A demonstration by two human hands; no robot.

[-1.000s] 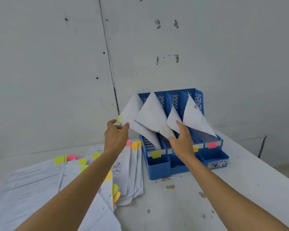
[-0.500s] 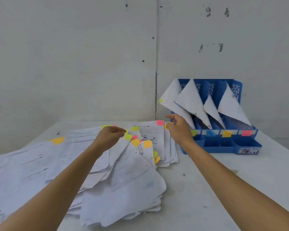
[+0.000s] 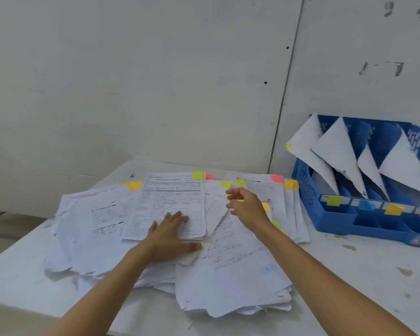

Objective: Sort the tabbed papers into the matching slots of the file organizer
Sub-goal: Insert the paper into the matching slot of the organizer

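Both at paper pile (image 3: 102,214): L hand (image 3: 170,232) flat, R hand (image 3: 246,207) near yellow tabs (image 3: 239,182).

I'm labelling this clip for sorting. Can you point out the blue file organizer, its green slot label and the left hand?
blue file organizer (image 3: 305,186): head view, on its perforated left wall.
green slot label (image 3: 334,200): head view, middle of the sticky tab.
left hand (image 3: 170,235): head view, back of the hand.
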